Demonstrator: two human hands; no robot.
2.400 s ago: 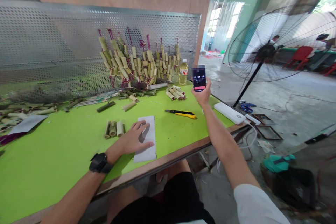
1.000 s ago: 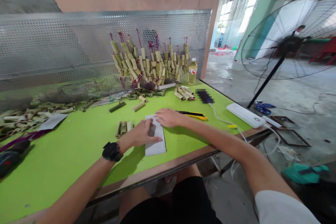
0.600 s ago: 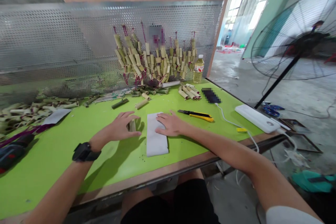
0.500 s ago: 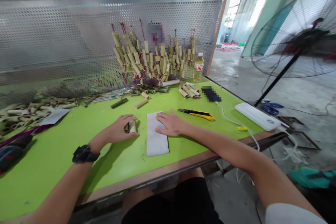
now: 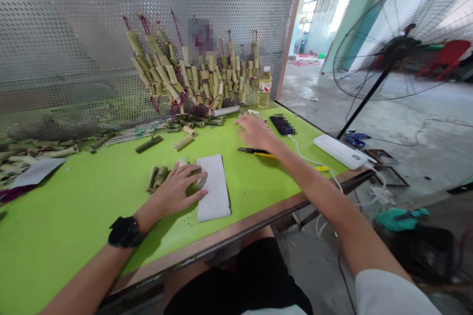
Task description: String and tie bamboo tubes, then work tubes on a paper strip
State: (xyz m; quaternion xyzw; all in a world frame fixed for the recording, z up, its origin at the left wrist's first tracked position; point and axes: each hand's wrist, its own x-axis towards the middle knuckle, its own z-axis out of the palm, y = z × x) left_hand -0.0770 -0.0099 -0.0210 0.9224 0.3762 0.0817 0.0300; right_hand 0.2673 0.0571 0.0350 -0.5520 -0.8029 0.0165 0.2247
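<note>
My left hand (image 5: 180, 188) lies on the green table (image 5: 74, 216), fingers spread, its tips at the left edge of a white pad (image 5: 213, 186). A few short bamboo pieces (image 5: 158, 177) sit just left of that hand, one partly under the fingers. My right hand (image 5: 253, 129) hovers open farther back over the table, above loose bamboo pieces (image 5: 254, 113) and beside a phone (image 5: 281, 125). A yellow-and-black utility knife (image 5: 254, 152) lies under my right forearm.
Strung bamboo tubes (image 5: 192, 76) hang on the perforated metal screen (image 5: 74, 49) at the back, with a bottle (image 5: 264, 88) beside them. More bamboo (image 5: 37, 150) lies at left. A white power bank (image 5: 340, 151) with cable sits at the right edge. A standing fan (image 5: 391, 54) is beyond.
My right hand left the white pad and reached back toward the loose bamboo near the phone. My left hand shifted from the small bamboo pieces to the pad's left edge.
</note>
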